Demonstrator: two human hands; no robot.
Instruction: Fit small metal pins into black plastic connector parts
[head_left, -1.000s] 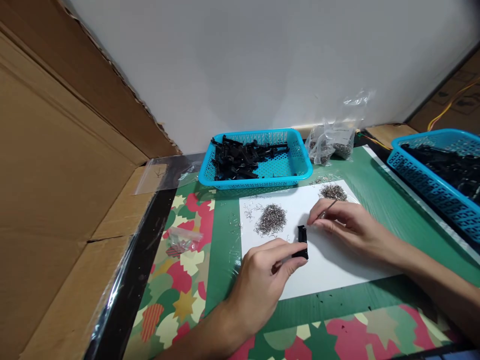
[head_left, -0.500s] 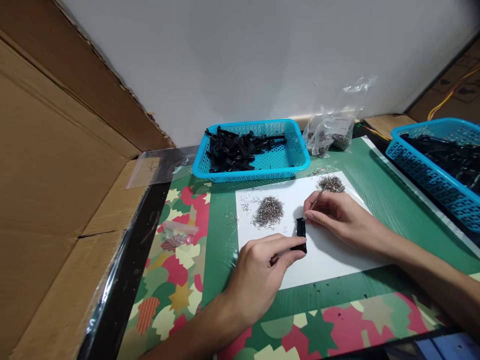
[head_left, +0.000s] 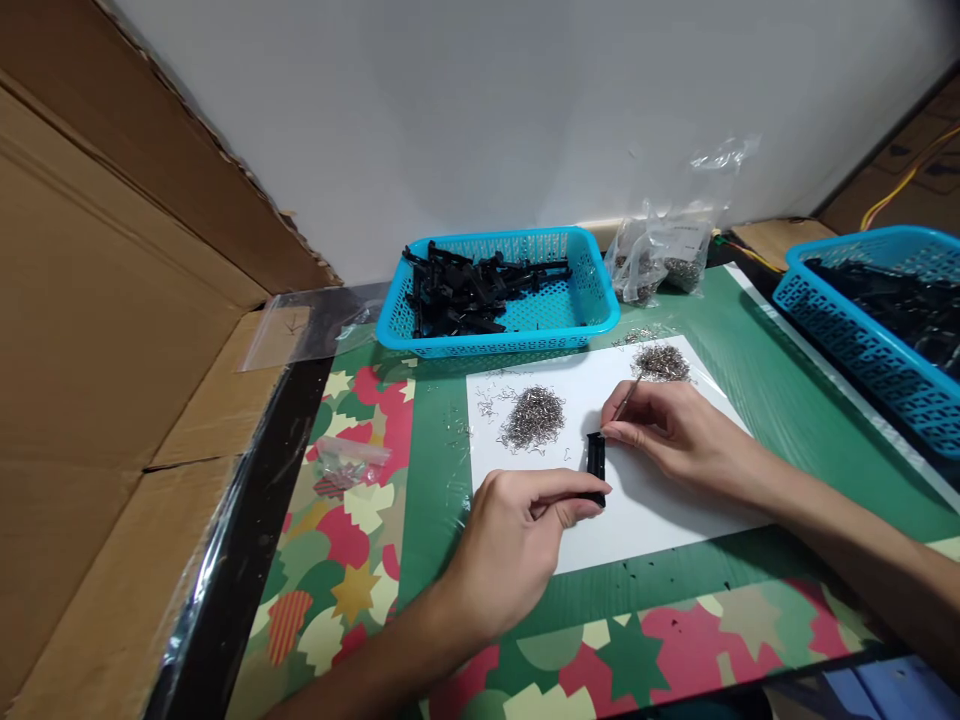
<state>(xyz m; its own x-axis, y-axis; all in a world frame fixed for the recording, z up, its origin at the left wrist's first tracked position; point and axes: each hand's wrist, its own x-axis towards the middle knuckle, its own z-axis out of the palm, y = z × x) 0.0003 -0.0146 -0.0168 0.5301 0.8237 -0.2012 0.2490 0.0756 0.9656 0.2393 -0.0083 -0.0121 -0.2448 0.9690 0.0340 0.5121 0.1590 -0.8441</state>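
My left hand (head_left: 517, 540) pinches the near end of a small, narrow black plastic part (head_left: 596, 458) between thumb and fingers, over a white sheet of paper (head_left: 637, 530). At the part's far end is my right hand (head_left: 667, 435), closed around a thin metal tool like tweezers (head_left: 627, 398). Its lower tip is hidden by the fingers, so I cannot tell whether it grips anything. To the left lies a pile of tiny bent metal pieces (head_left: 534, 418), perhaps springs. A second metal pile (head_left: 661, 363) sits beyond my right hand.
A blue basket (head_left: 495, 345) of black parts stands at the back, another blue basket (head_left: 862, 335) at the right. Clear bags (head_left: 679, 250) with metal pieces lean against the wall. Cardboard (head_left: 90, 400) rises on the left. A small plastic bag (head_left: 352, 452) lies on the patterned paper.
The view has shifted slightly. Both hands keep nearly the same place around the black part, with the same grips.
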